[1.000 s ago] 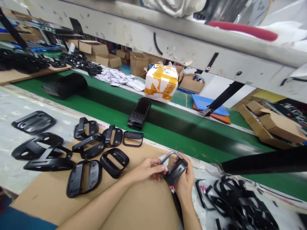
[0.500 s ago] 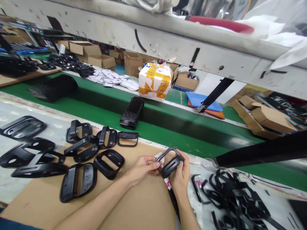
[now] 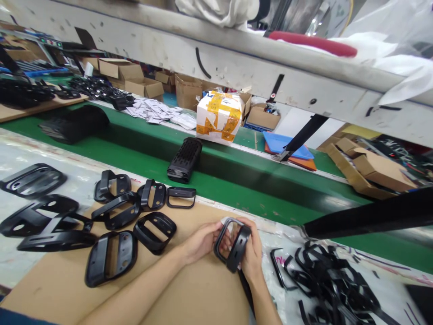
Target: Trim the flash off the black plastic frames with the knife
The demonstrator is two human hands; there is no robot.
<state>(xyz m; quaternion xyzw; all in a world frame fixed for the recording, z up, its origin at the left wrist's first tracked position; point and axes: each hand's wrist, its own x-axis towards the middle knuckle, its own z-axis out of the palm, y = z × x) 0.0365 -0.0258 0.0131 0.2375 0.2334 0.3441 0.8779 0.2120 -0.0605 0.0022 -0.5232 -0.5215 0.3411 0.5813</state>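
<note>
Both my hands hold one black plastic frame part (image 3: 233, 243) upright over a brown cardboard sheet (image 3: 189, 289). My left hand (image 3: 202, 241) grips its left edge with the fingers curled. My right hand (image 3: 252, 253) wraps around its right side. Several similar black frame parts (image 3: 115, 221) lie in rows on the cardboard and the table to my left. A tangled heap of thin black plastic trim pieces (image 3: 331, 284) lies to my right.
A green conveyor belt (image 3: 237, 189) runs across behind the cardboard, carrying a black perforated housing (image 3: 185, 159) and a dark bundle (image 3: 76, 124). Beyond it stand a taped white box (image 3: 219, 116), cardboard boxes (image 3: 375, 174) and a grey overhead beam (image 3: 237, 67).
The frame part has been turned in my hands from lying tilted and flat to standing more upright, and both hands have shifted slightly left and down.
</note>
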